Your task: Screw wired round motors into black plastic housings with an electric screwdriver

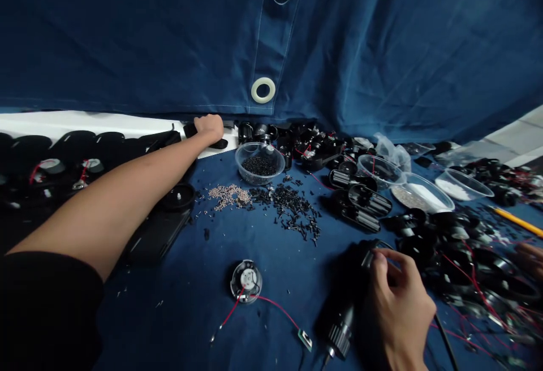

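My left arm stretches across to the back of the table, where my left hand (210, 126) is closed over a black plastic part (218, 144); its fingertips are hidden. At the front right, my right hand (401, 300) pinches the tail end of a black electric screwdriver (341, 328), which lies with its bit towards me. Between the two arms lies a small round motor unit (247, 281), with a white centre and two red wires. One wire leads to a small green circuit board (305, 339).
Loose black screws (294, 210) and copper-coloured screws (229, 197) lie behind the motor unit, near a clear bowl (260, 163) of black screws. Black housings (356, 207), more tubs (422, 193) and wired parts crowd the right. Another person's hand (532, 258) shows at the right edge.
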A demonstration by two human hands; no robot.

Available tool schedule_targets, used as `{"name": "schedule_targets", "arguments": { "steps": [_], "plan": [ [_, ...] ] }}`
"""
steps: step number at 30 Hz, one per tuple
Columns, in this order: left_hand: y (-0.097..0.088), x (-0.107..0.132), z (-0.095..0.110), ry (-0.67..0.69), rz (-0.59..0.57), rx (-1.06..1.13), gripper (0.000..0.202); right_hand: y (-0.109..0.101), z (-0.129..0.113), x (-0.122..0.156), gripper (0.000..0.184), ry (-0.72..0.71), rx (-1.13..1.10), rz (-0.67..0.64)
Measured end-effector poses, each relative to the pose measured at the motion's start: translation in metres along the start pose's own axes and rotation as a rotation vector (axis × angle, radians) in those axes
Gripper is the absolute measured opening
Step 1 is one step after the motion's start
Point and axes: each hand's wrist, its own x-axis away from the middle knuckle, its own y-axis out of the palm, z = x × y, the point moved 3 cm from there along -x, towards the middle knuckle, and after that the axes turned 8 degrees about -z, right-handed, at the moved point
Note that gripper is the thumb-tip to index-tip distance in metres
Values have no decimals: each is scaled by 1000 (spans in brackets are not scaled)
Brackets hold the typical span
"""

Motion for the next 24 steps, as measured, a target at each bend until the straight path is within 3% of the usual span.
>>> {"name": "schedule_targets", "arguments": {
  "steps": [5, 11, 16, 19, 22, 24],
  "plan": [
    [-24, 32, -7, 62, 64, -48, 31, 4, 0, 2, 32, -61, -26, -53],
    [-51, 92, -19, 190, 128, -119, 33, 7, -4, 7, 29, -126, -67, -100],
    [-87, 173, -40, 305, 395, -217, 37, 4, -14, 16, 24, -307, -101, -83],
    [-112, 229, -57, 438, 435, -339, 35, -4, -42, 38, 16, -622, -130, -153],
    [-127, 277, -71, 694, 325, -495, 36, -11, -83, 79, 17, -1176, -182, -372],
    [-126, 303, -77, 840, 219, -562, 33, -10, -105, 109, 18, -1494, -145, -499]
  ]
}}
